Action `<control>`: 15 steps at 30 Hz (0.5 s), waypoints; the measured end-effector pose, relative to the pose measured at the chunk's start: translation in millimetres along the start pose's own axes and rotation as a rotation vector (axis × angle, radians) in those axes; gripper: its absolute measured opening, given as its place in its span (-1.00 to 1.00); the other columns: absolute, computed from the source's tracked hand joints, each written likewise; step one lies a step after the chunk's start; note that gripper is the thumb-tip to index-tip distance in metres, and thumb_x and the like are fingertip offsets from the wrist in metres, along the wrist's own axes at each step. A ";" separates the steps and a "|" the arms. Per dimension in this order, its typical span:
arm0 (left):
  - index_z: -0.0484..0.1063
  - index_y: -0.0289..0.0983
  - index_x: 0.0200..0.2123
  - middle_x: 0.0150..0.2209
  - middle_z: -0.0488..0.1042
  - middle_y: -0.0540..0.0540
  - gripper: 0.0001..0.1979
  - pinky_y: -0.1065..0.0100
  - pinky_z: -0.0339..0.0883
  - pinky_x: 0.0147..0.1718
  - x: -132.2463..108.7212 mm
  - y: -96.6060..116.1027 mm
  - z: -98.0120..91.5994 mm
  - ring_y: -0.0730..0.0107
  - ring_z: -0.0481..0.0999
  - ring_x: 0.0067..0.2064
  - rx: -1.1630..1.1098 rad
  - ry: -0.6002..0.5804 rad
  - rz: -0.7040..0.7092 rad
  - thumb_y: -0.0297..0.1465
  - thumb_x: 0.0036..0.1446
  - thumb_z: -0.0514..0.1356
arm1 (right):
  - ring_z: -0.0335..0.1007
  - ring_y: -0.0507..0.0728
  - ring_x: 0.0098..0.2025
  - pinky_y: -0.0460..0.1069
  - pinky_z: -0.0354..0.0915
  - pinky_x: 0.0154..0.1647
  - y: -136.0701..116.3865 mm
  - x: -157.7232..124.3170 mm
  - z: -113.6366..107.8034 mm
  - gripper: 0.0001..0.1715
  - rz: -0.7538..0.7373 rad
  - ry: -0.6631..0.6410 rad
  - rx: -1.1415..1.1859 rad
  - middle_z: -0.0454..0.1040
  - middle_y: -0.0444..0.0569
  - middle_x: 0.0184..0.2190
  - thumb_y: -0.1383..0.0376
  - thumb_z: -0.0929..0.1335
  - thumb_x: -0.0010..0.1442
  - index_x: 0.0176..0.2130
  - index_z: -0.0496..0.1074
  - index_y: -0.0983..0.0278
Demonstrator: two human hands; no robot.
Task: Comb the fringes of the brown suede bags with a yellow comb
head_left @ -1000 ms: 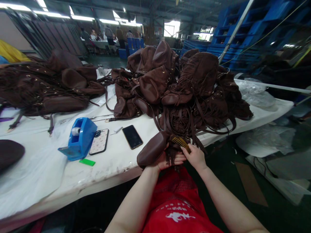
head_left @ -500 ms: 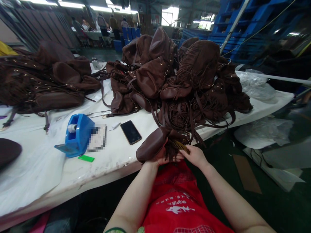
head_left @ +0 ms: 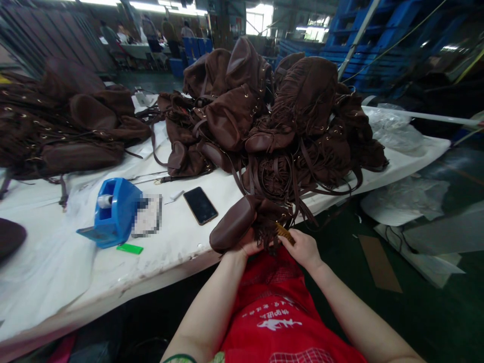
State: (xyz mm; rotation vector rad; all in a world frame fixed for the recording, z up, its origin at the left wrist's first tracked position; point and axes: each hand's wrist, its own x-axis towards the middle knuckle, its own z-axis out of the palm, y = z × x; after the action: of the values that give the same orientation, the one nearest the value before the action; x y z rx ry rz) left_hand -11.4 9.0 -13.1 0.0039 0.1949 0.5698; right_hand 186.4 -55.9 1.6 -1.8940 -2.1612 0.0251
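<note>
The right hand [head_left: 304, 248] is grasping a yellow-brown comb [head_left: 285, 234] between thumb and fingers, its teeth lying at the fringe [head_left: 266, 233] of a dark-brown bag [head_left: 234, 224]; the left hand [head_left: 251, 246] is supporting that bag at the table's front edge, its fingers partly hidden, so their closure cannot be told. Tangled strands could be catching in the teeth and tearing under a hard pull; the bag, overhanging the edge, could be slipping should the left palm tilt. The white-covered table [head_left: 177, 252] is carrying a blue tape dispenser [head_left: 117, 212], a smartphone [head_left: 201, 205], a green strip [head_left: 129, 249] and a large heap of fringed bags [head_left: 230, 121], a second heap [head_left: 83, 154] lying leftward. Beyond, blue pallets [head_left: 363, 45] are standing stacked, and people [head_left: 171, 38] are gathering near a far table [head_left: 139, 49].
</note>
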 end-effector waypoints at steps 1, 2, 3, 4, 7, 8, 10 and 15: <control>0.18 -0.32 0.18 0.04 0.41 -0.31 -0.46 -0.12 0.14 0.10 0.0 0.6 -1.6 0.00 0.35 0.13 0.004 0.006 0.000 -0.17 0.22 0.00 | 0.37 0.09 -0.46 -0.05 -0.01 -0.50 -0.8 -0.6 0.4 -0.49 -0.002 0.012 -0.019 0.45 -0.06 -0.47 -0.05 0.16 0.30 -0.41 0.36 0.24; 0.17 -0.32 0.19 0.04 0.41 -0.31 -0.47 -0.11 0.14 0.10 0.0 1.4 -3.3 0.01 0.35 0.13 0.009 0.014 -0.002 -0.18 0.22 0.00 | 0.37 0.09 -0.46 -0.04 -0.02 -0.50 -1.6 -1.2 0.5 -0.49 -0.009 0.018 -0.034 0.46 -0.05 -0.47 -0.05 0.16 0.30 -0.41 0.36 0.25; 0.17 -0.32 0.19 0.04 0.41 -0.30 -0.47 -0.10 0.15 0.10 -0.2 2.1 -4.8 0.01 0.35 0.13 0.017 0.022 -0.004 -0.19 0.22 -0.01 | 0.37 0.09 -0.47 -0.04 -0.01 -0.50 -2.4 -2.0 0.4 -0.49 -0.016 0.021 -0.044 0.46 -0.04 -0.47 -0.05 0.15 0.31 -0.41 0.36 0.25; 0.17 -0.32 0.19 0.04 0.42 -0.30 -0.47 -0.09 0.15 0.10 -0.4 2.8 -5.9 0.02 0.35 0.13 0.028 0.030 -0.008 -0.19 0.22 -0.02 | 0.37 0.09 -0.47 -0.04 -0.01 -0.50 -3.3 -2.9 0.1 -0.49 -0.024 0.019 -0.049 0.46 -0.03 -0.47 -0.04 0.15 0.31 -0.40 0.37 0.25; 0.20 -0.33 0.16 0.01 0.44 -0.30 -0.49 -0.05 0.19 0.08 -0.8 4.0 -5.0 0.04 0.37 0.11 0.074 0.035 -0.021 -0.20 0.22 -0.03 | 0.39 0.10 -0.45 -0.04 0.02 -0.49 -6.3 -6.7 -1.6 -0.49 -0.040 0.001 -0.035 0.48 0.00 -0.44 -0.03 0.14 0.32 -0.36 0.39 0.27; 0.22 -0.36 0.15 -0.01 0.45 -0.31 -0.49 -0.03 0.20 0.07 -0.6 4.0 -3.4 0.03 0.38 0.09 0.085 0.028 -0.024 -0.19 0.22 -0.04 | 0.39 0.11 -0.44 -0.04 0.03 -0.48 -7.6 -8.2 -2.0 -0.50 -0.042 -0.008 -0.023 0.49 0.01 -0.42 -0.02 0.14 0.32 -0.34 0.40 0.27; 0.24 -0.39 0.13 -0.02 0.45 -0.34 -0.46 0.00 0.23 0.06 0.6 3.0 0.7 0.02 0.39 0.09 0.083 0.002 -0.033 -0.15 0.20 -0.04 | 0.40 0.11 -0.43 -0.05 0.06 -0.46 -10.2 -11.2 -2.2 -0.51 -0.048 -0.034 0.012 0.50 0.01 -0.40 -0.01 0.15 0.32 -0.31 0.41 0.27; 0.19 -0.44 0.15 0.00 0.42 -0.41 -0.37 -0.01 0.25 0.05 3.7 -1.8 7.1 -0.02 0.38 0.10 0.023 0.015 -0.010 -0.10 0.17 -0.02 | 0.36 0.10 -0.45 -0.05 0.07 -0.44 -18.7 -20.7 0.3 -0.52 -0.033 -0.124 0.134 0.46 -0.03 -0.46 -0.01 0.15 0.31 -0.35 0.39 0.26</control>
State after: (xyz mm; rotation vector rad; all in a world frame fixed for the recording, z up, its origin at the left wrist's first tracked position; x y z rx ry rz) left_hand -6.1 9.8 -6.9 0.0205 0.2159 0.5581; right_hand 170.5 -78.8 0.9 -1.8251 -2.2092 0.2812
